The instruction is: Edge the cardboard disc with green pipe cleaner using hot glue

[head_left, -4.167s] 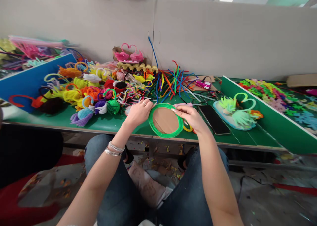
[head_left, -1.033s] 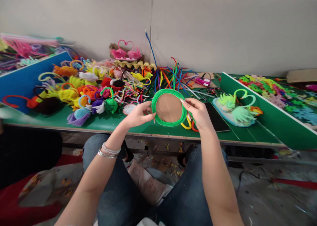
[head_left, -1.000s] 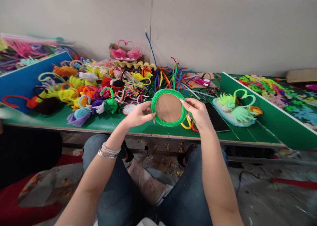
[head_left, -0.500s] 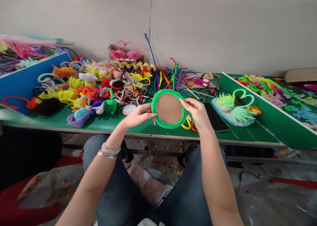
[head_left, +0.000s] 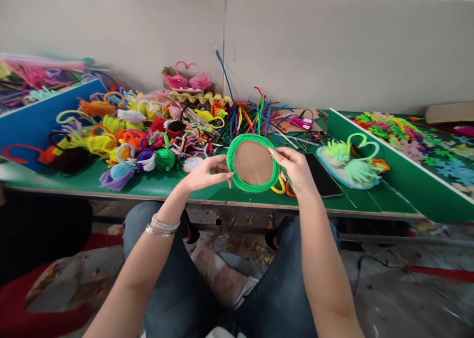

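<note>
Left hand, left of centre: now lower on green-rimmed cardboard disc, grip closure can't be told | disc, mid-frame: higher than earlier, apparently steadied | right hand, right of centre: grip clamped on disc

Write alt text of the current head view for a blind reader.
The right hand pinches a green-edged cardboard disc, the left hand at its opposite rim, above a green worktable. Swan-shaped craft figures lie heaped to the left, pipe cleaners behind, a black smartphone and green swan pair to the right.
</note>
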Tool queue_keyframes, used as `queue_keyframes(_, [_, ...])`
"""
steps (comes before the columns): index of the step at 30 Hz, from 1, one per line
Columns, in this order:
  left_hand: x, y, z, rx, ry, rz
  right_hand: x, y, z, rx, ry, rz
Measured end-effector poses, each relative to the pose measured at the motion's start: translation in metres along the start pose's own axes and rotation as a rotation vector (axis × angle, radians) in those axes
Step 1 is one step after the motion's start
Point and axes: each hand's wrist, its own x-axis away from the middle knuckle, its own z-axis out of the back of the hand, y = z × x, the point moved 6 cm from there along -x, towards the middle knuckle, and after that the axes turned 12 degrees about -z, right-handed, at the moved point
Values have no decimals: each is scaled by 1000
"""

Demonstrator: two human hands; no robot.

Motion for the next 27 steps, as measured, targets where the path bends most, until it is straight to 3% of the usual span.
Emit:
queue_keyframes(3, [0, -1, 1, 1, 13, 9, 0, 0, 0, -7, 2, 0])
queue_keyframes(6, [-3, -4, 10, 11, 140, -16, 0, 0, 0, -11, 2, 2])
queue_keyframes(9, [-5, -5, 28, 20, 366, -127, 0, 0, -1, -5, -3, 8])
queue_keyframes(12, [1, -3, 52, -42, 700, -248, -1, 1, -1, -3, -3, 4])
queue_keyframes(14, [9, -3, 63, -77, 873, -265, -1, 1, -1, -2, -3, 0])
queue_keyframes(15, [11, -3, 66, -89, 903, -243, -1, 2, -1, -1, -4, -1])
queue_keyframes(19, [10, 0, 63, -172, 794, -141, -2, 3, 0, 5, -11, -3])
queue_keyframes(27, [3, 7, 47, -295, 574, -138, -1, 2, 0, 25, 8, -14])
